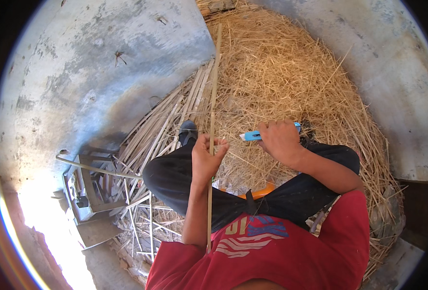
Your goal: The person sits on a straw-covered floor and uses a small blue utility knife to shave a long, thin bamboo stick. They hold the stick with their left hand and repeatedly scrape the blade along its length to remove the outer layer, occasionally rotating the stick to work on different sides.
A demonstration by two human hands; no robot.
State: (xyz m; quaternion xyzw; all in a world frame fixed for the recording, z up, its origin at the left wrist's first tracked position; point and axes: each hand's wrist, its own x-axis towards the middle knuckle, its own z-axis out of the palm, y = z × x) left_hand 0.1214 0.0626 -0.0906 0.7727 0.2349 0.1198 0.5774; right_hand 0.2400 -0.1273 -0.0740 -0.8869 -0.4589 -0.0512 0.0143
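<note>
My left hand grips a long thin cane stick that runs from my chest up past the straw pile. My right hand holds a blue utility knife, its tip pointing left toward the stick, a short gap away from it. Both hands are above my knees, which are in black trousers. I sit with legs apart over the straw.
A large heap of golden straw fills the ground ahead and right. A bundle of split cane strips lies to the left. A small wooden frame stool stands lower left. Grey concrete floor surrounds everything. Something orange shows beneath me.
</note>
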